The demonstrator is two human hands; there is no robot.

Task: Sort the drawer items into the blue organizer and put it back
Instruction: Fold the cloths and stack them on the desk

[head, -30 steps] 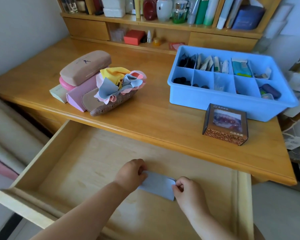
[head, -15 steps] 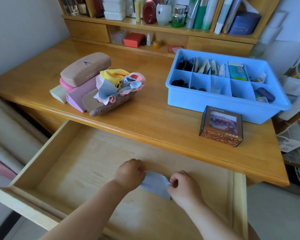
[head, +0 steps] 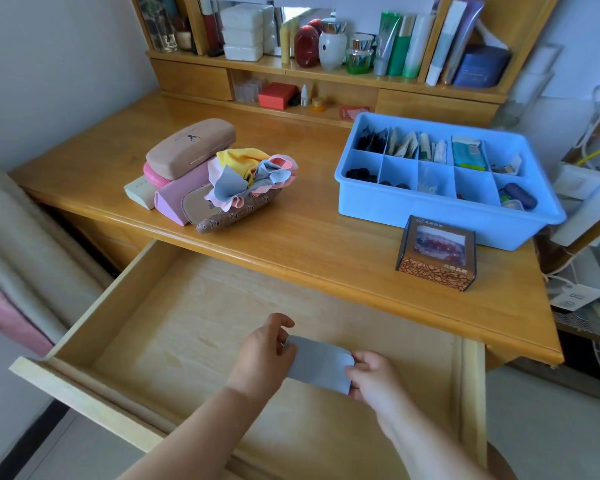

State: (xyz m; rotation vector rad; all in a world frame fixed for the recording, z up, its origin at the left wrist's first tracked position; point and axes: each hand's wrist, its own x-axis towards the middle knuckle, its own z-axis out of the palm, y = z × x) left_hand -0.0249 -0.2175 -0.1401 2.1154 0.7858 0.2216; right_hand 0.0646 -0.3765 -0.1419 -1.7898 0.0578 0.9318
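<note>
Left fingers: the left hand [head: 262, 356] has its fingers curled over the left short edge of the grey cloth [head: 318, 364], thumb side towards the drawer back; it looks like a pinch, though the fingertips are hidden behind the hand.
Right fingers: the right hand [head: 371, 375] pinches the right short edge, fingers bent tight over the corner nearest the person.
Cloth: a flat grey rectangle stretched between both hands, low over the floor of the open drawer [head: 187, 327]; whether it touches the wood cannot be told.
Handling, as a judgement: thin, soft and very light, probably a lens cloth. It will sag or fold once one edge is let go, so edge or corner pinches suit it best. Nothing fragile; little slip risk.
Beyond the fingers, ahead and right: the blue organizer [head: 440, 216] on the desk, well apart from the hands, many compartments already holding small items.
Just before it: a small brown box [head: 436, 254].
Ahead and left: a pile of glasses cases [head: 187, 150] with coloured cloths [head: 253, 174] bunched on top.
</note>
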